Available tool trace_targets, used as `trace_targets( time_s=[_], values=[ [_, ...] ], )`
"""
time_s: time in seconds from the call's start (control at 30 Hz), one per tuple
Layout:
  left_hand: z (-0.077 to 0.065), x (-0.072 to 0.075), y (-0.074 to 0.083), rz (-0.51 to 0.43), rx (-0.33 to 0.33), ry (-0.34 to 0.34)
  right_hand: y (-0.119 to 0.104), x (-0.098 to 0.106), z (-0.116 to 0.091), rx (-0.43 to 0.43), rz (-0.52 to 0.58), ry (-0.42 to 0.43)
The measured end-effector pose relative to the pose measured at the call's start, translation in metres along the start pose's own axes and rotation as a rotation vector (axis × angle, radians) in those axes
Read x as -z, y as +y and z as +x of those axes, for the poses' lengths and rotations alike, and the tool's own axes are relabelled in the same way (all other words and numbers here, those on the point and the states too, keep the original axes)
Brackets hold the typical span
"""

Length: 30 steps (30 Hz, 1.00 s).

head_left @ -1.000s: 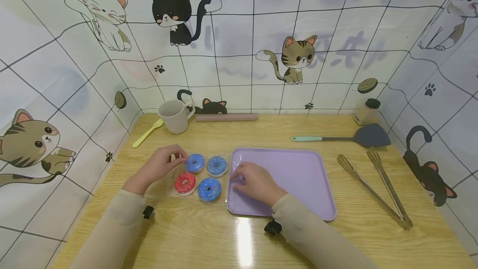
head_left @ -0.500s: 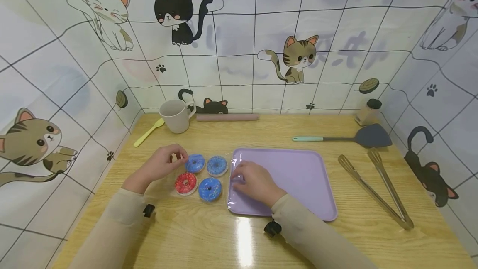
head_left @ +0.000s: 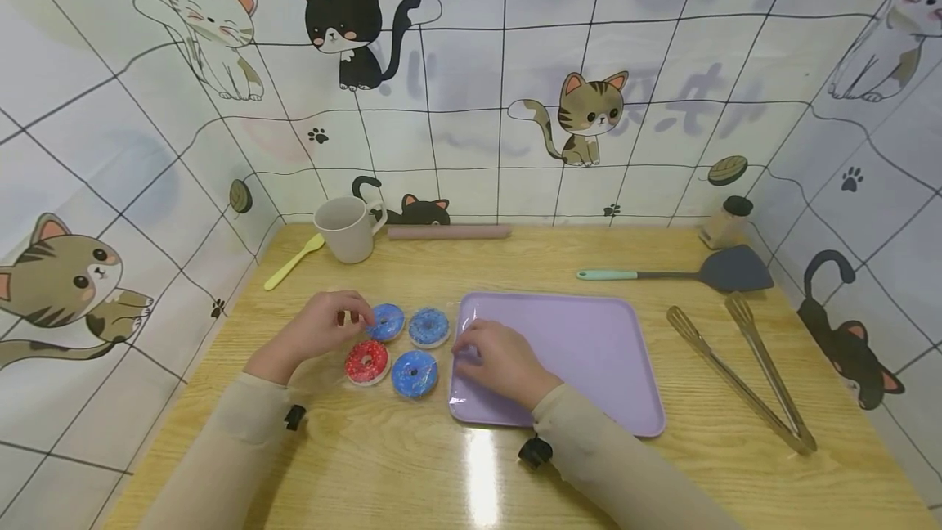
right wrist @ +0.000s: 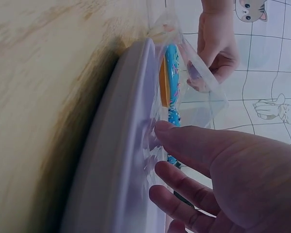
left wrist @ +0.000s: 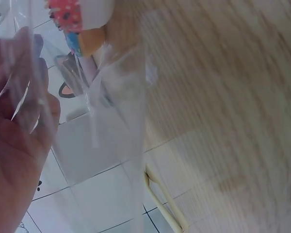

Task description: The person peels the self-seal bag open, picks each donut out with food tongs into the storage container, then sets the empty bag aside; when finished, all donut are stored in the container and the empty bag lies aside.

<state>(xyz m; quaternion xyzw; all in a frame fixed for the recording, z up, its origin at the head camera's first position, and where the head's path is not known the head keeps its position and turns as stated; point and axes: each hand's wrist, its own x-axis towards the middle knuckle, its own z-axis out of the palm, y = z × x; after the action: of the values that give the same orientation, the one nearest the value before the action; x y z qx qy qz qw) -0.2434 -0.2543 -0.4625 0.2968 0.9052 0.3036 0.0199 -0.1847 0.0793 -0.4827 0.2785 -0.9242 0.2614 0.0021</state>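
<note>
Three blue doughnuts and a red doughnut [head_left: 367, 362] lie under clear plastic film, which looks like a bag [left wrist: 111, 121]. At the far left blue doughnut [head_left: 386, 322], my left hand [head_left: 327, 325] pinches the film, with thumb and fingers bent together. The right wrist view shows the film rising toward that left hand [right wrist: 218, 53]. My right hand [head_left: 500, 358] hovers over the left edge of a lilac tray [head_left: 581, 350]. Its thumb and fingers stand apart, slightly bent, close to or touching the wrinkled film end on the tray. Some fingertips are hidden.
A grey mug [head_left: 344, 229], a yellow spoon-like utensil [head_left: 294, 262] and a mauve rod [head_left: 449, 231] stand or lie at the back left. To the right are a spatula [head_left: 736, 268], metal tongs [head_left: 743, 375] and a dark-capped jar [head_left: 726, 223]. Cat-print walls enclose the wooden table.
My left hand has shifted slightly to the right and toward me, and the gap between its thumb and finger looks different. My right hand, the doughnuts and the tray look nearly still.
</note>
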Motion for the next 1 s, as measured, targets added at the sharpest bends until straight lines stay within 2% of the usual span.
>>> trace_targets(
  time_s=[0.43,0.67,1.0],
  values=[
    [0.0032,-0.0005,0.0007,-0.018,0.059,0.048,0.0013,-0.0002,-0.0002,0.004,-0.003,0.006],
    [0.0035,0.0028,0.0016,-0.011,0.03,0.063,0.0018,-0.0023,0.0004,0.002,-0.021,0.006],
    [-0.0005,0.0053,-0.0013,-0.054,0.04,0.069,0.0013,-0.0022,-0.0007,-0.015,-0.034,-0.009]
  ],
)
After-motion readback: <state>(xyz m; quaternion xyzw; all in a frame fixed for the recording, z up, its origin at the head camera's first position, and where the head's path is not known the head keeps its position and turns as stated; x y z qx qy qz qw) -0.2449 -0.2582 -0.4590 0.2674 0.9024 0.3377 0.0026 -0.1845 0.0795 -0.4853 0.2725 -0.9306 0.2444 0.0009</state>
